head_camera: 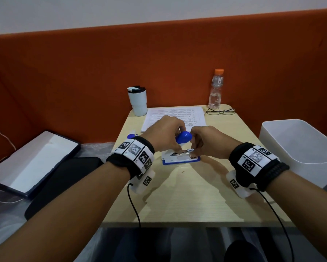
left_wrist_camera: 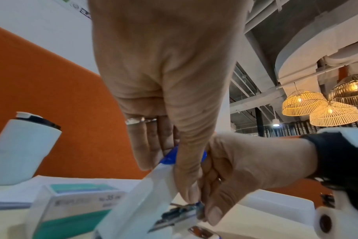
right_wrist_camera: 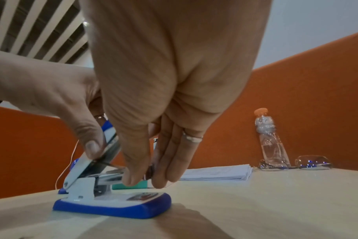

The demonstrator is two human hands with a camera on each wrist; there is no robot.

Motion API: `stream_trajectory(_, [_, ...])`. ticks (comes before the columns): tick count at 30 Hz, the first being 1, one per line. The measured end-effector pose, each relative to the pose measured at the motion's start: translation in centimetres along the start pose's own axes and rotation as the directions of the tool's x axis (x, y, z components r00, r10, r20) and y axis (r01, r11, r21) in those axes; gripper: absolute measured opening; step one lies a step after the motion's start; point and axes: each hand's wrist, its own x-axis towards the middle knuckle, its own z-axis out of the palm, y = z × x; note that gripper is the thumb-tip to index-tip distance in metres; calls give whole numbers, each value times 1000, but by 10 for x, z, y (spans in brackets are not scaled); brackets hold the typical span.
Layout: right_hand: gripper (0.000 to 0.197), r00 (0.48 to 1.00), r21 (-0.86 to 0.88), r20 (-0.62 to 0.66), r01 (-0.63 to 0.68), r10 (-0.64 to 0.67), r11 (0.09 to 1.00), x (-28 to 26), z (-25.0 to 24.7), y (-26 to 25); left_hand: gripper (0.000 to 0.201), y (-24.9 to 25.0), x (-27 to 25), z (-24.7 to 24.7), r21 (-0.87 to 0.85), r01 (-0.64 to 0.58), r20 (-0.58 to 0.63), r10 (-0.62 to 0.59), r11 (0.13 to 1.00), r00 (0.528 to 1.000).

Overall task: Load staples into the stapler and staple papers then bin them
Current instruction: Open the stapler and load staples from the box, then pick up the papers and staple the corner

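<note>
A blue and white stapler stands on the table, its base (head_camera: pixel 180 161) flat and its lid (head_camera: pixel 184 137) swung up. My left hand (head_camera: pixel 170 137) grips the raised lid (right_wrist_camera: pixel 104 145), thumb on the near side, fingers behind. My right hand (head_camera: pixel 196 148) pinches the bare metal staple channel (right_wrist_camera: pixel 110 176) between thumb (right_wrist_camera: pixel 131 169) and fingers (right_wrist_camera: pixel 168 161). Whether a staple strip lies under those fingers is hidden. A teal and white staple box (left_wrist_camera: pixel 76 200) sits just left of the stapler. A stack of printed papers (head_camera: pixel 174 116) lies beyond both hands.
A white bin (head_camera: pixel 300 144) stands off the table's right edge. Along the back sit a white tumbler (head_camera: pixel 138 101), a clear bottle with an orange cap (head_camera: pixel 215 89) and glasses (head_camera: pixel 220 111). To the left lie an open flat box (head_camera: pixel 32 161) and a black pad (head_camera: pixel 64 182).
</note>
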Motion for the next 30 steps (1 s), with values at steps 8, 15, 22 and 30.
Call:
stream_trajectory(8, [44,995,2,76,-67,67,998,1,0,12,53,12,8,14,136,-49,131,31,989,991])
stream_trajectory(15, [18,990,-169,59,-118,129,979,25,-9,27,57,9,16,22,171,-29,138,5,985,990])
stream_trajectory(22, [28,979,-360,33,-175,200,917,70,3,37,55,-6,33,23,111,26,115,-39,993,993])
stream_trajectory(30, [30,982,-471,69,-125,177,873,114,10,39,32,-29,66,24,167,215,33,-223,962,974])
